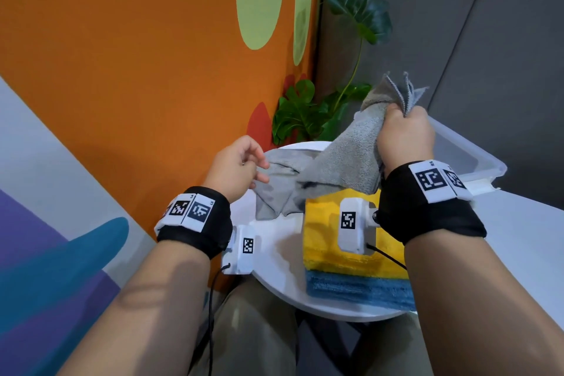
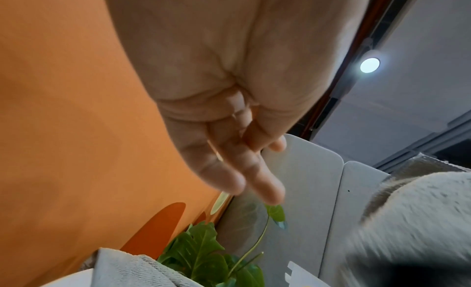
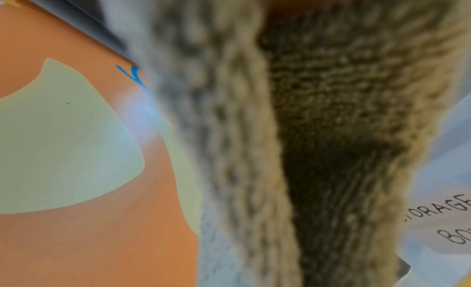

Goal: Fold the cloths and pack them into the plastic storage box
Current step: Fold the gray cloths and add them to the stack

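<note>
Right grip (image 1: 404, 134) bunches grey cloth (image 1: 345, 159) above box rim (image 1: 476, 159).

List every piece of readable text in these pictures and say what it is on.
"ORAGE" over "BO", both cut off: label on the plastic storage box.
"RS": right wristband, small.
Small letters on the left wristband: too small to read.
Square code markers carry no words.

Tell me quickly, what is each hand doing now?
Left hand: open, fingers relaxed, holding nothing.
Right hand: grips the grey cloth.

Bright, even light; blurred wrist views
</note>
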A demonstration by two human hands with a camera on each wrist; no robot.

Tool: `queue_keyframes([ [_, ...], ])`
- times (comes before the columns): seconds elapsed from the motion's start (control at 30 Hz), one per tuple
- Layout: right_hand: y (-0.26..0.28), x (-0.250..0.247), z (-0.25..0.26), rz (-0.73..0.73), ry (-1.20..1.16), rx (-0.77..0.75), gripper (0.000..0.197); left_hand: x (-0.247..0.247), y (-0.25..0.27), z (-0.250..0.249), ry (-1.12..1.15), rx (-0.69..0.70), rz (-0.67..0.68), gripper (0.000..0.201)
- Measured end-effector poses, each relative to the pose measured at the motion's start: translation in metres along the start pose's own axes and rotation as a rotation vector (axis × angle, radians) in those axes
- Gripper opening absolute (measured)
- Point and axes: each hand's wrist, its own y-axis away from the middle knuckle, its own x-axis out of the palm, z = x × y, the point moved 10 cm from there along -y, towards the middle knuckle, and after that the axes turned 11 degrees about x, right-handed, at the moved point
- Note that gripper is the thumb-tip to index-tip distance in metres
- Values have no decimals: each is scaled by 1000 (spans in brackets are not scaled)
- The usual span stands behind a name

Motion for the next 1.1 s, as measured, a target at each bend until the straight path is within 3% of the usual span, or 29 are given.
queue_keyframes([
  [0.2,21,31,18,193,18,-129,31,14,-2,-9,-17,-24,59,14],
  [0.33,38,42,35,315,-25,-240,27,29,3,0,6,-117,156,48],
  [0.43,41,46,36,400,-78,-239,23,36,6,6,63,-179,201,68],
  [0.53,34,45,23,428,-76,-161,23,43,10,4,196,-207,211,41],
  [0.63,15,40,-9,387,108,-22,30,47,9,0,197,-179,230,16],
  [0.7,6,33,-36,368,299,64,21,50,7,-2,176,-163,222,14],
  [0.77,-1,22,-53,335,395,130,26,56,6,-7,174,-143,221,14],
  [0.87,-7,6,-61,294,293,182,31,67,3,-11,204,-152,174,30],
  [0.97,-2,-2,-76,340,98,272,29,81,7,-6,272,-267,132,37],
  [1.03,9,2,-97,453,82,372,40,93,19,0,310,-369,208,32],
  [1.1,16,7,-115,539,335,355,71,97,26,8,225,-397,316,36],
])
